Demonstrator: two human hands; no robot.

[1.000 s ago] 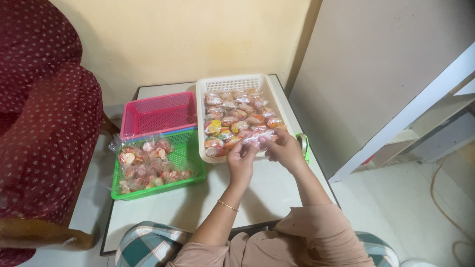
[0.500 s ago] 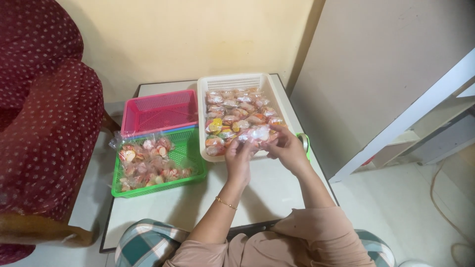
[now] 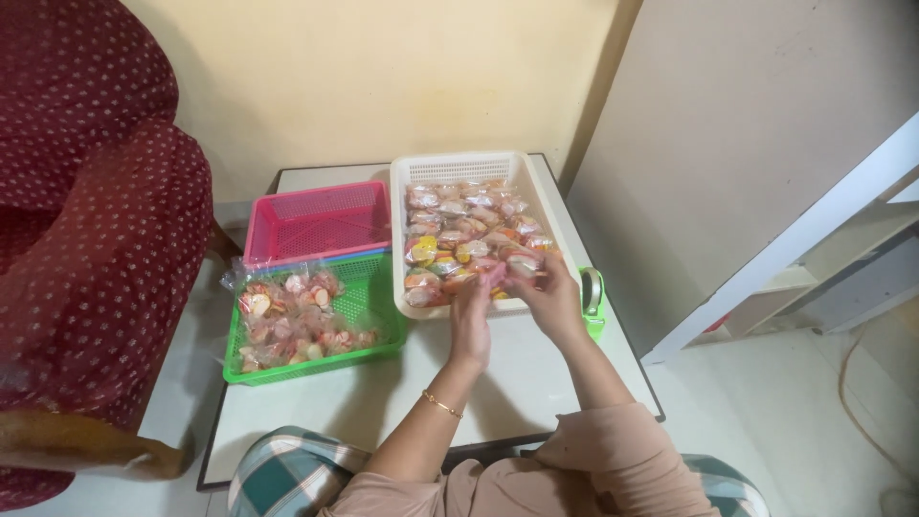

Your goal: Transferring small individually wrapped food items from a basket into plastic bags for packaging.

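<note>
Armchair upholstery point(image 3: 86, 220), dark red with pale dots, filled the left side beside a low white table point(image 3: 536, 373). On the table sat three baskets, close together within easy reach: a white basket point(image 3: 459, 168) packed with clear-wrapped snack packets point(image 3: 450, 225), an empty pink basket point(image 3: 316, 222), and a green basket point(image 3: 373, 304) holding more packets. Both hands met at the white basket's near edge. The left hand point(image 3: 471, 316) and right hand point(image 3: 548, 292) seemed to pinch one small clear packet point(image 3: 505, 271), pink and orange inside, low over the filled rows.

Home: upholstered armchair point(image 3: 86, 239), low table point(image 3: 383, 402).
</note>
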